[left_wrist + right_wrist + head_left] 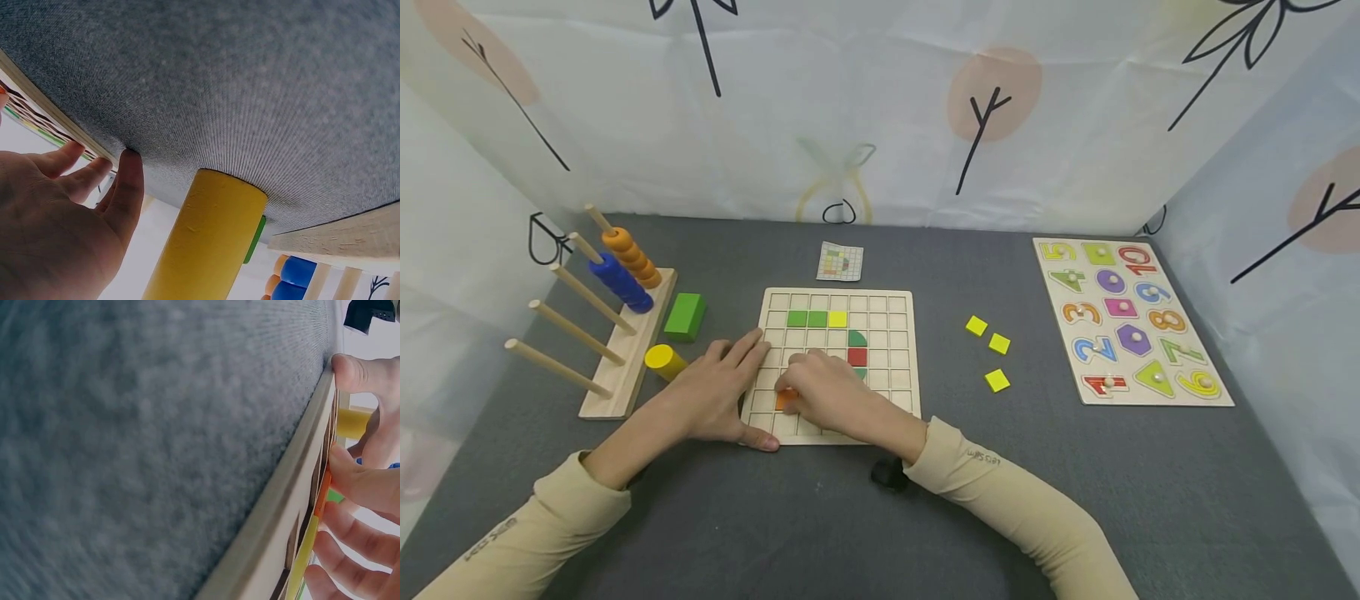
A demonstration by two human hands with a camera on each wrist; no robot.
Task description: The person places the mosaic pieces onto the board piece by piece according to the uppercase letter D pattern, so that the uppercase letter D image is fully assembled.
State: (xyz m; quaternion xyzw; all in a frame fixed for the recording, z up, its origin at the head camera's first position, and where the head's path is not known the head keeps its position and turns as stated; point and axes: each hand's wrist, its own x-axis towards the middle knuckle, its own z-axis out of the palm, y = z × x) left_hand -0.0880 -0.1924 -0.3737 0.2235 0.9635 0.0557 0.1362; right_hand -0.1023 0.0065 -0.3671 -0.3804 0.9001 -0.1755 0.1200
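A wooden grid board (891,333) lies in the middle of the table in the head view. My left hand (718,396) rests along its left side, fingers extended and thumb at the lower left corner. At the board's lower left, my right hand (835,396) pinches an orange tile (784,401) between thumb and fingers. The right wrist view shows the orange tile (323,490) against the board, beside a yellow tile (303,556). Green tiles (807,318), a yellow tile (837,319) and a red tile (857,357) sit in cells; the right hand hides part of the grid.
Three loose yellow tiles (997,343) lie right of the board, with a number puzzle (1097,321) farther right. On the left stand a peg rack (617,375), a green block (685,317) and a yellow cylinder (664,361). A pattern card (839,262) lies behind the board.
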